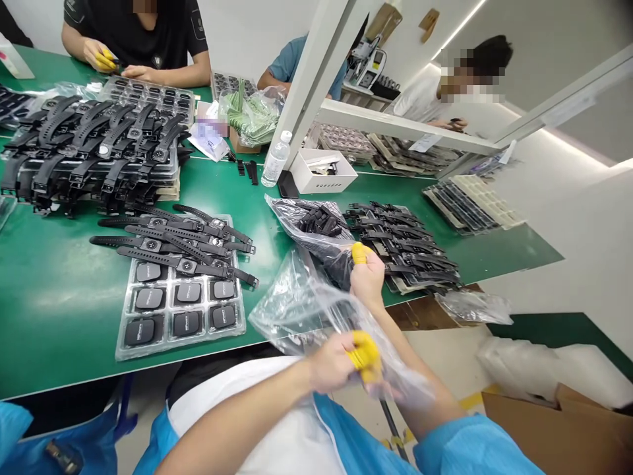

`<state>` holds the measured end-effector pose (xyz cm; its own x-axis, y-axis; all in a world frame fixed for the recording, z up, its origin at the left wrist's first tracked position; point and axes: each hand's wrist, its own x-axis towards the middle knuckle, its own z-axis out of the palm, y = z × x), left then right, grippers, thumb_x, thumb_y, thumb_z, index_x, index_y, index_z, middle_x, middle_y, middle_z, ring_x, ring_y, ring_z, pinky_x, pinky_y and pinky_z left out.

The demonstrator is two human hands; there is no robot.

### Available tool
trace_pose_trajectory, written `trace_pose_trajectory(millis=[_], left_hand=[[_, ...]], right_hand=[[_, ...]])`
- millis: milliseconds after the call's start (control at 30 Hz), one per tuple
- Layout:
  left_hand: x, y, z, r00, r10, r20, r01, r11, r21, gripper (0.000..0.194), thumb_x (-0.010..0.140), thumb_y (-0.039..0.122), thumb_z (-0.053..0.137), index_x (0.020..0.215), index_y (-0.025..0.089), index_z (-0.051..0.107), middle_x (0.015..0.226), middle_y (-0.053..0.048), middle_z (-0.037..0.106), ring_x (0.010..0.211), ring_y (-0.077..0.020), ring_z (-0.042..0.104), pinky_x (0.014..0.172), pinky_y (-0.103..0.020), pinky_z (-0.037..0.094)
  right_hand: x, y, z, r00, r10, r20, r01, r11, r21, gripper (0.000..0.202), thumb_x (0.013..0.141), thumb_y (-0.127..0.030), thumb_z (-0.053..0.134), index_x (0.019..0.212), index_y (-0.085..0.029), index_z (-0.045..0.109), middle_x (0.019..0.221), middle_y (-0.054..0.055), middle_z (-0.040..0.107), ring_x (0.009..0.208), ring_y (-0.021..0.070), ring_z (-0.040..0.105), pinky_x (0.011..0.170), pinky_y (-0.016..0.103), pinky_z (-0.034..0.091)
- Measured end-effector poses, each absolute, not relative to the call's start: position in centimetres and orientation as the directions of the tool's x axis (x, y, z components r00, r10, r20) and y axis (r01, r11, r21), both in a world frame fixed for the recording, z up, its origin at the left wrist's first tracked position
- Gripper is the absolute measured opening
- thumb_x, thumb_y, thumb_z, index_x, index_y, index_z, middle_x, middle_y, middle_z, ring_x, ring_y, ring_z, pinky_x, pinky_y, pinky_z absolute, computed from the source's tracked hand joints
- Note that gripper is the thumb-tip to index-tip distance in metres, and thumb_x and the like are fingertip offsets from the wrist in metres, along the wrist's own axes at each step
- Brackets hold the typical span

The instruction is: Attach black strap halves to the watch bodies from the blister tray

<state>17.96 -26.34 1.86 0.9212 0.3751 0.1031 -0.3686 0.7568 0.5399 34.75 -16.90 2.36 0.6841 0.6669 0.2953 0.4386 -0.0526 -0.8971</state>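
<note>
A clear plastic bag (pixel 301 290) hangs over the front edge of the green table, with black watch straps (pixel 321 221) bunched in its far part. My right hand (pixel 368 277), a yellow cot on one finger, is closed on the bag beside the straps. Nearer my body, my left hand (pixel 341 363) wears yellow finger cots and grips the loose end of the same plastic, slightly blurred. To the left, a clear compartment tray (pixel 180 353) carries square black watch bodies (pixel 188 292) in its front rows. Several strapped watches (pixel 185 244) lie across its back.
Stacked trays with strapped watches stand at left (pixel 93 152) and right (pixel 405 244). A water bottle (pixel 277 158) and white box (pixel 324 173) sit by the partition post (pixel 309 79). Co-workers sit across the table. A cardboard box (pixel 554 429) is on the floor at right.
</note>
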Motion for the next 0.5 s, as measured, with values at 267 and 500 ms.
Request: trace_pose_trajectory(millis=[267,500], left_hand=[[13.8,-29.9,8.6,0.935,0.341,0.101,-0.341,0.782,0.522,0.065,0.076,0.079,0.077,0.076,0.020,0.050,0.051,0.007,0.045,0.039,-0.0070,0.043,0.045,-0.021,0.036],[14.2,-23.2,7.5,0.206,0.978,0.011,-0.521,0.100,0.848,0.047,0.095,0.065,0.066,0.088,0.021,0.054,0.064,0.006,0.054,0.052,-0.0082,0.048,0.057,-0.021,0.044]], right_hand=[[31.0,-22.4,1.1,0.146,0.986,0.080,0.493,-0.003,-0.870,0.045,0.086,-0.065,0.075,0.105,-0.025,0.078,0.125,0.012,0.072,0.127,0.0329,0.062,0.118,0.052,0.042],[29.5,-33.3,1.5,-0.120,0.986,-0.117,-0.200,-0.140,-0.970,0.118,0.067,-0.106,0.046,0.153,-0.026,0.056,0.140,0.016,0.068,0.134,0.0423,0.061,0.110,0.057,0.050]])
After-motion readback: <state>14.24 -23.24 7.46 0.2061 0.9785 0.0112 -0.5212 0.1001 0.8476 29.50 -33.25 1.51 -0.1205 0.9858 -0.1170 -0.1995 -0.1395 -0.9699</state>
